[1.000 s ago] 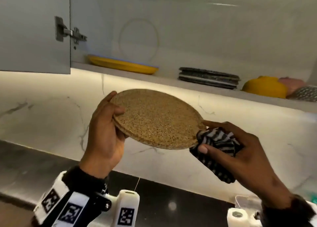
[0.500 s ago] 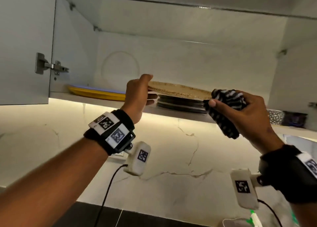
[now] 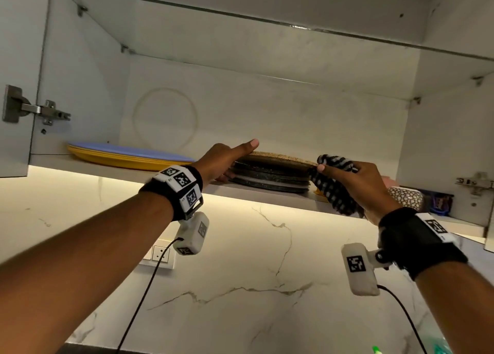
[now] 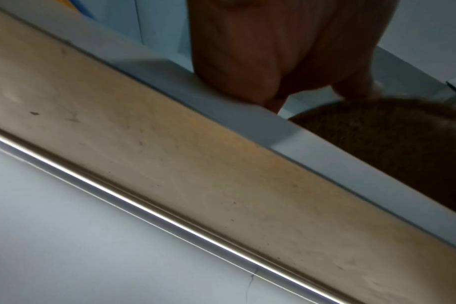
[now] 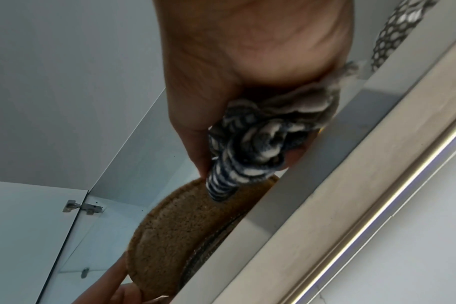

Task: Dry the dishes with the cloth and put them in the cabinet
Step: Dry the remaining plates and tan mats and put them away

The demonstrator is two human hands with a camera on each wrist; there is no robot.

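The big grey cabinet (image 3: 267, 59) is open, and its shelf (image 3: 112, 170) runs across the middle with a bright light strip under it. Below the shelf is a white marble wall (image 3: 240, 287) with thin dark cracks in it and a wall switch (image 3: 157, 253). On the left side of the shelf lies a pile of yellow plates (image 3: 120, 160) with a blue one on top. In the middle sits a stack of dark plates (image 3: 270, 176), and the brown speckled plate (image 3: 283, 158) lies flat on top of that stack. The left hand (image 3: 224, 160) is at the left edge of the brown speckled plate, with the thumb stretched out over the rim and the other fingers tucked under the edge, so it holds the plate there. The right hand (image 3: 355, 182) is at the right edge of the plate, and its fingers and thumb are curled tight around the striped cloth (image 3: 334, 185). The bunched-up cloth touches the plate's rim, and one end hangs down in front of the shelf. Behind the right hand stands a spotted bowl (image 3: 406, 197), partly hidden. A metal hinge (image 3: 40, 110) is fixed on the left door, and another hinge (image 3: 474, 182) is on the right.
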